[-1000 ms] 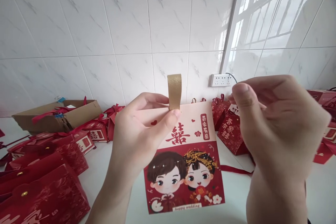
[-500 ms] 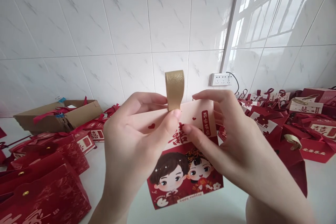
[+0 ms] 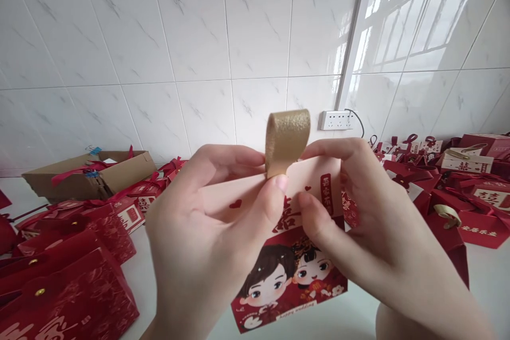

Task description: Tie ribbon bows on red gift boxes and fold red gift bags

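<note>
Between my hands is a red and cream wedding gift box with two cartoon figures and red lettering on its front. A gold ribbon loop rises from its top edge. My left hand grips the top edge at the loop's base, thumb in front and fingers behind. My right hand pinches the top right part, its thumb on the front near the lettering and its fingers behind. The back of the box and the fingertips there are hidden.
Red gift boxes stand at the left, with a cardboard box holding red ribbon behind them. More red boxes crowd the right side of the white table. A power strip is on the tiled wall.
The gift box and gold loop have shifted right and come a little nearer, the loop turning slightly. My right fingers have moved in close to the loop.
</note>
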Demonstrator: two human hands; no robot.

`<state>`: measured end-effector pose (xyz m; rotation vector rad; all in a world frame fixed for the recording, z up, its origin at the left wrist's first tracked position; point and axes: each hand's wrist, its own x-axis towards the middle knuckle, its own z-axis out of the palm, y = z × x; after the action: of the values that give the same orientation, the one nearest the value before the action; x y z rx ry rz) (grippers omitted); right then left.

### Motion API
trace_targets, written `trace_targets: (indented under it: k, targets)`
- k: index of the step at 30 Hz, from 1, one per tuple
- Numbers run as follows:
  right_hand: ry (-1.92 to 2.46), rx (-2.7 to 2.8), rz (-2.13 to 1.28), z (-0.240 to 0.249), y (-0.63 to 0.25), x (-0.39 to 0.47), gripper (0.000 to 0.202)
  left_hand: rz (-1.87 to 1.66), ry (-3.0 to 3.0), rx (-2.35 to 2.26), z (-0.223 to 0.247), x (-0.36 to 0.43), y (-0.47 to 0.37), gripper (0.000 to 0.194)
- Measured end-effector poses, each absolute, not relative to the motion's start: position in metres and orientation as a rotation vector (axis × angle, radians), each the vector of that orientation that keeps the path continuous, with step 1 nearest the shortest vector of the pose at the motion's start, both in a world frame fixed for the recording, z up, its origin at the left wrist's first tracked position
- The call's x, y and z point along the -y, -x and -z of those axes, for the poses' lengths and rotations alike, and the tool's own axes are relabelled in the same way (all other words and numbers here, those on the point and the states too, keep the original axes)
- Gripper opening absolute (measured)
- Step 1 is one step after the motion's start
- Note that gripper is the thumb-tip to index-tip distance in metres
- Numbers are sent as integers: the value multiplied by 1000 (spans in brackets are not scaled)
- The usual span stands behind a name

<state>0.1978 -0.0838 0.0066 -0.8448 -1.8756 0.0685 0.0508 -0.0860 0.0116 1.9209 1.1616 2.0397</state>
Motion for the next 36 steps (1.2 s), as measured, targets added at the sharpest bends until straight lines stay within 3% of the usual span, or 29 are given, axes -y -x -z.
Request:
trace_targets:
  k: [12,18,24,28,30,33,36]
  targets:
    - [839,1886,-50,-9,-199,83,22,-2058,-1959,-1209,-11,84,-52,9]
    - [998,1594,344,-5,-197,83,31,-2225,-2186,-1167,3,66,-58,12]
    - [960,1663,38,-3,-191,81,16,-2192,-2594,-1019,18,55,-71,19]
    - [1097,1606,-54,-8,-198,65,31,-1692,-2564,-1051,13,57,-73,27]
    - [1119,1644,-256,-12,-206,57,32,-1453,-2429,-1036,8,56,-66,32]
    - [960,1818,-705,-16,-221,51,27,-1468,-2249,-1155,1,47,-51,33]
    - [808,1888,-868,-17,-229,51,23,-1340,-2242,-1194,-4,39,-37,37]
